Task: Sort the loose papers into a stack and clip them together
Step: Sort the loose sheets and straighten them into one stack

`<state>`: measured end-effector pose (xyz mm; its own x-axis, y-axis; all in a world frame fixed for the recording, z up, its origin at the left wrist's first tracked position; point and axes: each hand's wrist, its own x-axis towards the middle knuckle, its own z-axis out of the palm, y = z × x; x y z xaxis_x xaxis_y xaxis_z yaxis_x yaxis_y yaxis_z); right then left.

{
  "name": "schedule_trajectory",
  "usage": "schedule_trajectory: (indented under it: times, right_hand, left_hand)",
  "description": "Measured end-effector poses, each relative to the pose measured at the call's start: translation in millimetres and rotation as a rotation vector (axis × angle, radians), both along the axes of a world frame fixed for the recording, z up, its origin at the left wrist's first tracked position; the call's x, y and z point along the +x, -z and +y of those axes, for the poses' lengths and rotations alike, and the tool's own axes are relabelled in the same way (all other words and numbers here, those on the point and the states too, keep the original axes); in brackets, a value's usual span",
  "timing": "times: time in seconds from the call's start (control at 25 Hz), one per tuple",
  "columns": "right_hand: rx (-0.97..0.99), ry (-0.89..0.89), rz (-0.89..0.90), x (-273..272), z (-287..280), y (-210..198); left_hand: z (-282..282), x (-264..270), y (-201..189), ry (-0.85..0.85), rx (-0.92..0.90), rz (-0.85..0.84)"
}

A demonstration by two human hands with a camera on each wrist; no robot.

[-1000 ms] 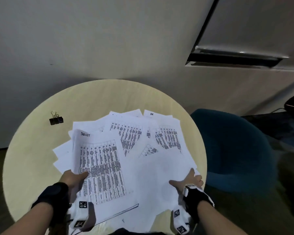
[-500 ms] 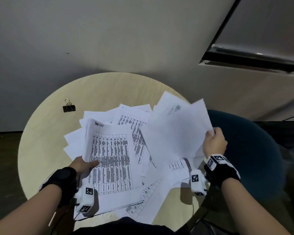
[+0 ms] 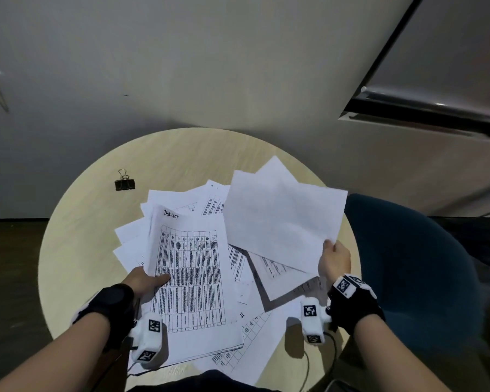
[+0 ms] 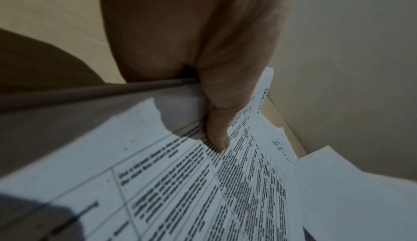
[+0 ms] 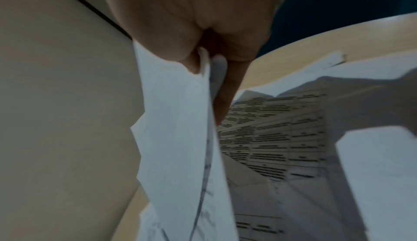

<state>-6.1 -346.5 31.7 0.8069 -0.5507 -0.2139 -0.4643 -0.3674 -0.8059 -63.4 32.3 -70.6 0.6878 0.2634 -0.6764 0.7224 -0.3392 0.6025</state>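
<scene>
A black binder clip (image 3: 124,183) sits alone at the far left of the round, pale wooden tabletop (image 3: 77,250), well apart from the paper. Nearer the person, the left hand (image 3: 146,281) grips the left edge of a bundle of sheets (image 3: 190,278) headed "TASK LIST" in handwriting, with its thumb (image 4: 217,138) pressed flat on top of the printed table and the other fingers hidden beneath. The bundle's near end lies over the table's front edge. Under and around it, the loose papers (image 3: 238,267) fan out across the middle of the tabletop, overlapping at different angles, some printed side up. To the right, the right hand (image 3: 334,260) pinches the lower right corner of several sheets (image 3: 283,219) and holds them tilted up off the pile, blank backs toward the head camera; from the right wrist, the thumb (image 5: 192,63) and a finger clamp the edges between them. A dark teal chair (image 3: 408,264) stands just beside the table's right rim.
</scene>
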Motion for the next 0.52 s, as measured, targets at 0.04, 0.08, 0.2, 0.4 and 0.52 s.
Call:
schedule_trajectory:
  times: [0.04, 0.08, 0.2, 0.4, 0.52]
  right_hand:
    - [0.012, 0.003, 0.088, -2.8, -5.2, 9.7]
    - [0.041, -0.015, 0.209, -7.1, -8.6, 18.9]
    - [-0.029, 0.042, 0.34, -27.5, -8.5, 45.3]
    - [0.206, -0.031, -0.251, -53.8, 31.7, 9.3]
    - [-0.137, -0.874, -0.267, -69.3, 63.0, 22.5]
  left_hand:
    - [-1.1, 0.1, -1.6, 0.0, 0.008, -0.006]
    - [-1.6, 0.4, -1.9, -0.002, 0.012, -0.014]
    - [-3.5, -0.6, -6.2, 0.001, -0.003, -0.013]
    - [-1.0, -0.4, -0.3, -0.037, -0.019, 0.014]
    - [-9.8, -3.4, -1.6, -0.09, 0.004, 0.01]
